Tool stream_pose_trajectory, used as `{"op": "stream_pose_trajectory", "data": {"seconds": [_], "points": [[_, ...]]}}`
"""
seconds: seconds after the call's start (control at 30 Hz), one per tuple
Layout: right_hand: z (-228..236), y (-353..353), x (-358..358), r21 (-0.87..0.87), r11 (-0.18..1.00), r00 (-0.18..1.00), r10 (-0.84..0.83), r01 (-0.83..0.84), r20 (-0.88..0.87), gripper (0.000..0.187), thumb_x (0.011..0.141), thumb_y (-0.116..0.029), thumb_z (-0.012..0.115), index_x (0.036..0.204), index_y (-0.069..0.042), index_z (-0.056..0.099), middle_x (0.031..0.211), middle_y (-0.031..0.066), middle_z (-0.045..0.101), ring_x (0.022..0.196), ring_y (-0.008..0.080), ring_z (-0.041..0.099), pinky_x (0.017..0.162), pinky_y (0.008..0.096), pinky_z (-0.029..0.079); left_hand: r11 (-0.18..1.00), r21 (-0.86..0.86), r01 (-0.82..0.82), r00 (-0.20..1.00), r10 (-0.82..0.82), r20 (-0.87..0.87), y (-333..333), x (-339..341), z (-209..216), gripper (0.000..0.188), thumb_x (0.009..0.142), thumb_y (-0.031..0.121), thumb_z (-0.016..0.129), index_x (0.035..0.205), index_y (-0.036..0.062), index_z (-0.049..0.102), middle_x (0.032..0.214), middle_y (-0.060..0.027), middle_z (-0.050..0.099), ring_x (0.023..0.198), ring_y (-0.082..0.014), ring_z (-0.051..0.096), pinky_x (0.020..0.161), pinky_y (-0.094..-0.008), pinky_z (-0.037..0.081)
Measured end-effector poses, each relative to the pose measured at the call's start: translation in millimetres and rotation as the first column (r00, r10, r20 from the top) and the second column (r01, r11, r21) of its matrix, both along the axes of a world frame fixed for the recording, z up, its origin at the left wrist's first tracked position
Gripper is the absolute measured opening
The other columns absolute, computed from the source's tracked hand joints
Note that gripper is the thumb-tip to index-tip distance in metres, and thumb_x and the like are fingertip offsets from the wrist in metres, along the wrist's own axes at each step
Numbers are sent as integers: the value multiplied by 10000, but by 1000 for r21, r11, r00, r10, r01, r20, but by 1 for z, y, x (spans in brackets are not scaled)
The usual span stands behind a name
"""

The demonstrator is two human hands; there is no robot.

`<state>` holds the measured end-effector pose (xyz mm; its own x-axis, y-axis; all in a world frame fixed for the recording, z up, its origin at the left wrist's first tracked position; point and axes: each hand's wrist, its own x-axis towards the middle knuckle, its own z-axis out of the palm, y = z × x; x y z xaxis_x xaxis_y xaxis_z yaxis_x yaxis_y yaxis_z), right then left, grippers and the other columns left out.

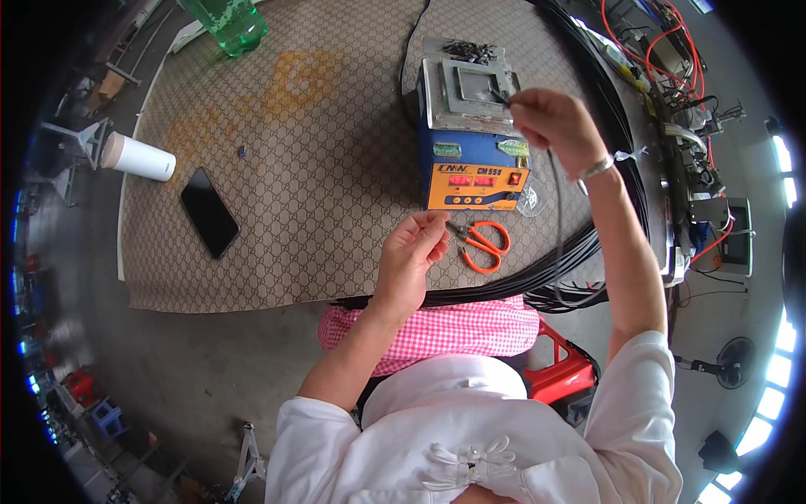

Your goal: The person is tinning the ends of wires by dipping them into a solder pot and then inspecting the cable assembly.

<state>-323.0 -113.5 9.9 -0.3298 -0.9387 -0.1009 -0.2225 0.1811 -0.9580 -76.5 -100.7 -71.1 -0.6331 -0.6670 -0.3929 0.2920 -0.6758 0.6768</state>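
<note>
My right hand [558, 126] pinches the end of a thin dark cable [560, 223], above the square metal basin [477, 86] of a solder pot. The cable's tip points down into this basin; whether it touches the contents I cannot tell. The pot's blue and orange body [470, 186] has a lit red display. Just in front of it, my left hand [410, 256] has its thumb and fingers pressed together; anything between them is hidden. Beside those fingertips lie orange-handled snips [485, 246], their blades partly behind the hand.
A long bundle of black cables [537, 267] runs along the table's near and right edges. A black phone [210, 212], a white cup on its side [138, 157] and a green bottle [231, 25] are on the left. Dark scraps [470, 52] sit behind the basin.
</note>
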Motion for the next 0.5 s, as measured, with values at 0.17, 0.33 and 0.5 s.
{"op": "stream_pose_trajectory", "data": {"seconds": [0.17,0.33,0.5], "points": [[-18,47,19,-169,985,830,121,-33,544,121,820,-98,592,906,-13,605,701,11,571,582,67,481,529,187,406,989,-145,-12,999,6,-45,1,-13,26,161,859,150,555,980,43,565,752,13,540,665,-56,478,618,-179,390],[-28,79,40,-253,967,728,190,-23,658,108,819,-68,592,915,-22,606,778,17,581,658,82,508,601,207,429,979,-202,21,996,-38,-82,11,-24,50,208,866,224,558,976,48,575,790,-2,562,687,-49,490,643,-180,390],[-31,101,51,-279,960,723,192,1,664,122,806,-64,609,921,-25,608,793,12,585,665,73,514,614,193,439,978,-195,72,988,-97,-124,26,-28,59,247,887,255,519,998,40,572,781,-3,559,688,-52,488,650,-181,392]]}}
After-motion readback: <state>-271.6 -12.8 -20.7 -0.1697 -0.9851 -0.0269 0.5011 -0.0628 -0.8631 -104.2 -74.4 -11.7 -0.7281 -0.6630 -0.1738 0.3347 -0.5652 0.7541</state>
